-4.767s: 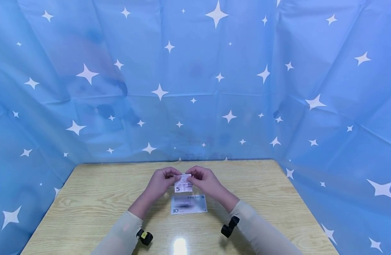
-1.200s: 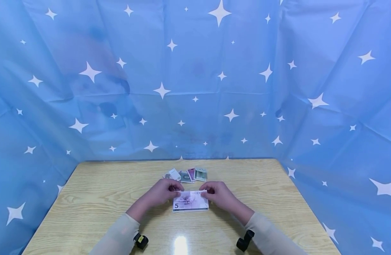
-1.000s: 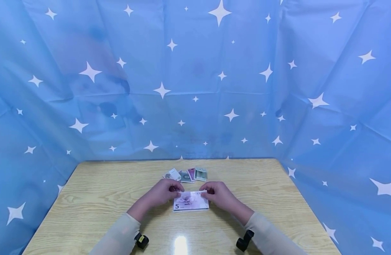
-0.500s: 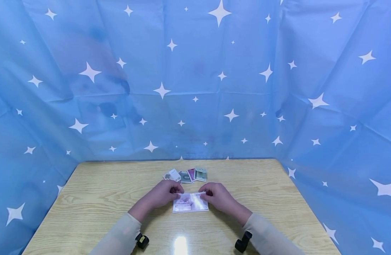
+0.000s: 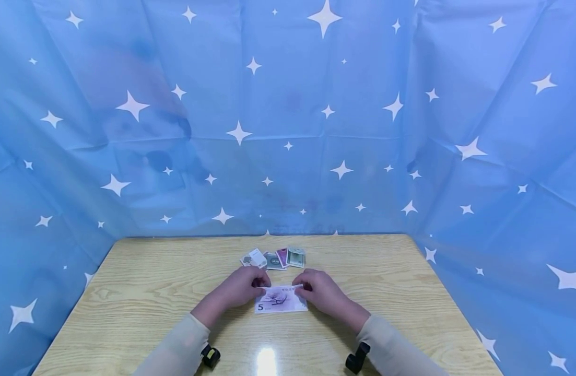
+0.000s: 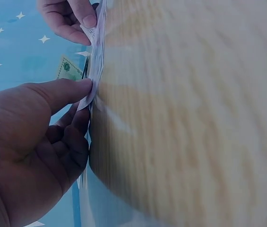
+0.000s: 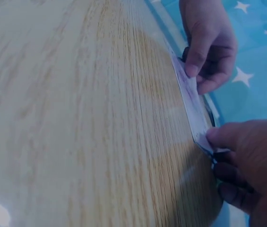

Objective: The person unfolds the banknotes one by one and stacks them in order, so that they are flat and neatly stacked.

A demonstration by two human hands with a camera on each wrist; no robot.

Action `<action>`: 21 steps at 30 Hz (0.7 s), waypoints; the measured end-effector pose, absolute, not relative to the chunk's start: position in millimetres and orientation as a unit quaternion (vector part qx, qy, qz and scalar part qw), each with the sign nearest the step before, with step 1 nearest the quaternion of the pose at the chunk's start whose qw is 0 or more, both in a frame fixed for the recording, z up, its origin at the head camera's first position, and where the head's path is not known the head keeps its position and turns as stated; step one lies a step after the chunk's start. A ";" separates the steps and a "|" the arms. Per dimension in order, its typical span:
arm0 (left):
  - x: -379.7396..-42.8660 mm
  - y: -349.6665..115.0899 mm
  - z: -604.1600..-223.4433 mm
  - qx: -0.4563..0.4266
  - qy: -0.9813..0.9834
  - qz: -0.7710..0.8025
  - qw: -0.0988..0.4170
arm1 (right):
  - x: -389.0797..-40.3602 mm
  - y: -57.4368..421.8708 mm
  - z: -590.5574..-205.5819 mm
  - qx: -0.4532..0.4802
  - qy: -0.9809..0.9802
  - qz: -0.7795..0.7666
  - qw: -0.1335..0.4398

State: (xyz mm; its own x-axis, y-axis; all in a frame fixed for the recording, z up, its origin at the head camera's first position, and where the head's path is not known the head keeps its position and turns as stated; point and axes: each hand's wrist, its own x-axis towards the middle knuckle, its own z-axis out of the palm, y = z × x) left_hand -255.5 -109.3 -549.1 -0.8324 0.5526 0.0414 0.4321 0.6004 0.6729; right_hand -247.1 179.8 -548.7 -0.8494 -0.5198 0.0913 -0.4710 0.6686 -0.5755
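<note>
A purple play banknote (image 5: 282, 303) marked 5 lies spread out low on the table, a faint crease down its middle. Its upper left corner is pinched between thumb and fingers of my left hand (image 5: 244, 287). At the upper right corner, my right hand (image 5: 319, 290) pinches it the same way. In the left wrist view the left thumb presses on the end of the banknote (image 6: 95, 71), fingers curled beneath. The right wrist view has the right thumb on the near end of the banknote (image 7: 192, 106). Whatever lies under the note is hidden.
Just beyond the hands lie several folded notes: a pale one (image 5: 255, 258), a grey-green one (image 5: 275, 261), a magenta one (image 5: 282, 255) and a green one (image 5: 295, 257). The wooden table (image 5: 165, 271) ends at a blue star-patterned curtain (image 5: 288, 115).
Earlier the 5 note was folded small above a blue 10 note. Now it is unfolded, lowered over that note's place, and the 10 note is out of sight. Both hands came nearer.
</note>
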 end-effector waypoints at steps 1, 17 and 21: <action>-255.5 -109.0 -548.6 0.277 0.891 0.350 0.084 | -247.2 179.6 -548.9 -0.273 0.914 -0.299 0.039; -254.8 -109.0 -549.2 0.285 0.896 0.333 0.070 | -245.5 178.0 -547.6 -0.272 0.919 -0.284 0.039; -254.0 -109.1 -548.5 0.284 0.894 0.338 0.072 | -244.6 178.1 -547.9 -0.267 0.918 -0.290 0.041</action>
State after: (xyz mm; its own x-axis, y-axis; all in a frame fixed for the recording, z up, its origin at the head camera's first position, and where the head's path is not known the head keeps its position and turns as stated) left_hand -254.0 -109.1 -548.5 -0.8279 0.5573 0.0639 0.4606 0.6103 0.6445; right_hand -244.6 178.1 -547.9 -0.8536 -0.5148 0.0791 -0.4668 0.6888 -0.5546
